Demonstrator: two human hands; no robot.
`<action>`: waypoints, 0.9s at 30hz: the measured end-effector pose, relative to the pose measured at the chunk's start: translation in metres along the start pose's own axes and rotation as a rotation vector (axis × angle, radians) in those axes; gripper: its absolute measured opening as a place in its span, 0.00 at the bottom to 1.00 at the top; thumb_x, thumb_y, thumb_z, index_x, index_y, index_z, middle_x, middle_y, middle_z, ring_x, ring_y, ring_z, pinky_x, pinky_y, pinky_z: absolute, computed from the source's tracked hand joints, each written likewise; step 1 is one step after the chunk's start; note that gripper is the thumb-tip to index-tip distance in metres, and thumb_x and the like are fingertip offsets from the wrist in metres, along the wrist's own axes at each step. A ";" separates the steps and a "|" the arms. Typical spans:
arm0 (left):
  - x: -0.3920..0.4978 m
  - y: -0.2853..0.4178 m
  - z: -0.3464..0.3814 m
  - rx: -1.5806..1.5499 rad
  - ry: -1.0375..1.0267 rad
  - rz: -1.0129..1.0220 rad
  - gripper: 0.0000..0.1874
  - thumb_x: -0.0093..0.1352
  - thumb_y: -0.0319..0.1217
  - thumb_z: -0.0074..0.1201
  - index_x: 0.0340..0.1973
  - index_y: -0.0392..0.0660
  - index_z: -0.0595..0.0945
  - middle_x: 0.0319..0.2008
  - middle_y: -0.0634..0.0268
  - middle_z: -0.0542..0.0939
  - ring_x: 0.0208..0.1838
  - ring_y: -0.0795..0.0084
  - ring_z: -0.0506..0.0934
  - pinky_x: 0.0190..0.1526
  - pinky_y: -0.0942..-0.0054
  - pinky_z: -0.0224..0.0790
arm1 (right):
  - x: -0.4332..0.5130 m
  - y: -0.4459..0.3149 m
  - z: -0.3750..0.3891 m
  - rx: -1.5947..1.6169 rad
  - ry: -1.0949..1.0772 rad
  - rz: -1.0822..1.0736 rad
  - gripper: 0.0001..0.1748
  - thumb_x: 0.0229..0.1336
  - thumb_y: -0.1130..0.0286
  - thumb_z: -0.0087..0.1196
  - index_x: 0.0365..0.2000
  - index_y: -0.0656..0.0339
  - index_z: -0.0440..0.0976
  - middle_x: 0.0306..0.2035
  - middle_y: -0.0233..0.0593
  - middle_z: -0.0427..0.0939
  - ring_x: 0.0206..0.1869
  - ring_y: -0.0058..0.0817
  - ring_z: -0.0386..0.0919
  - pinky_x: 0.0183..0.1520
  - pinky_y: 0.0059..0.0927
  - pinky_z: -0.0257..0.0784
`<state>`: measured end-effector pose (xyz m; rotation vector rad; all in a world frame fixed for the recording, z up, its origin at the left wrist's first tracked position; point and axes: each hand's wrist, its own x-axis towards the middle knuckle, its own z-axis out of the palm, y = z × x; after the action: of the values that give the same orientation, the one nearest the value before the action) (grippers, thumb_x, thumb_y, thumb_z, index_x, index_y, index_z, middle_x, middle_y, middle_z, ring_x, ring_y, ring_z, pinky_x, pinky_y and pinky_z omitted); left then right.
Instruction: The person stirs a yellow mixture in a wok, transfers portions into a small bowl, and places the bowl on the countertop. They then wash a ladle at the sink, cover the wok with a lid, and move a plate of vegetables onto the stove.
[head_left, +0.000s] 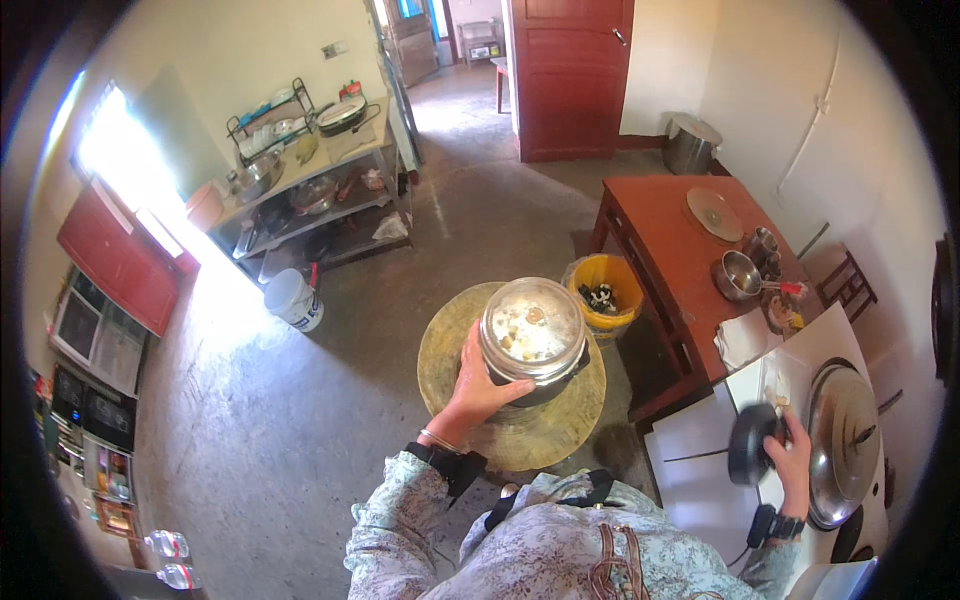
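My left hand (484, 382) grips the side of a round metal pot with a clear lid (532, 322), its thumb along the near rim. Pale pieces show through the lid. Below the pot lies a round, yellowish woven-looking mat or stool top (450, 360); whether the pot rests on it I cannot tell. At the right, my right hand (789, 454) holds a round black object, perhaps a lid (752, 444), tilted on its edge over the white counter (690, 480). Beside that hand is a large wok with a domed metal lid (844, 442).
A yellow bucket (630, 322) with dark and pale scraps stands beside the red table (652, 247). On the table are a metal saucepan (738, 275) and a round lid (713, 214). A white bucket (292, 298) stands left, near a shelf unit (330, 244).
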<state>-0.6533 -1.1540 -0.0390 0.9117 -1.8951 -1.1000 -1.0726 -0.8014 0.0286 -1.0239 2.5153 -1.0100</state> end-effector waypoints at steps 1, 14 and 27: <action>0.000 0.002 -0.001 0.022 -0.003 0.006 0.63 0.49 0.43 0.74 0.71 0.40 0.48 0.68 0.47 0.56 0.72 0.51 0.53 0.71 0.56 0.44 | 0.010 -0.036 0.011 0.071 -0.044 -0.147 0.38 0.41 0.69 0.62 0.58 0.64 0.69 0.44 0.35 0.76 0.43 0.25 0.74 0.48 0.28 0.71; -0.003 0.009 -0.007 0.127 -0.030 -0.037 0.72 0.44 0.45 0.77 0.71 0.37 0.39 0.72 0.44 0.48 0.75 0.49 0.49 0.73 0.59 0.44 | 0.082 -0.347 0.178 -0.088 -0.555 -1.333 0.42 0.35 0.62 0.65 0.58 0.52 0.69 0.59 0.51 0.65 0.59 0.51 0.63 0.62 0.46 0.60; 0.000 0.012 -0.004 0.013 0.043 0.027 0.69 0.42 0.38 0.78 0.69 0.32 0.46 0.67 0.42 0.58 0.72 0.50 0.58 0.71 0.62 0.52 | 0.070 -0.347 0.227 -0.221 -0.317 -1.542 0.30 0.47 0.56 0.60 0.54 0.50 0.73 0.55 0.52 0.67 0.56 0.51 0.66 0.57 0.50 0.62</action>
<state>-0.6521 -1.1510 -0.0262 0.9078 -1.8761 -1.0452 -0.8398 -1.1442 0.1013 -2.9652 1.2394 -0.6267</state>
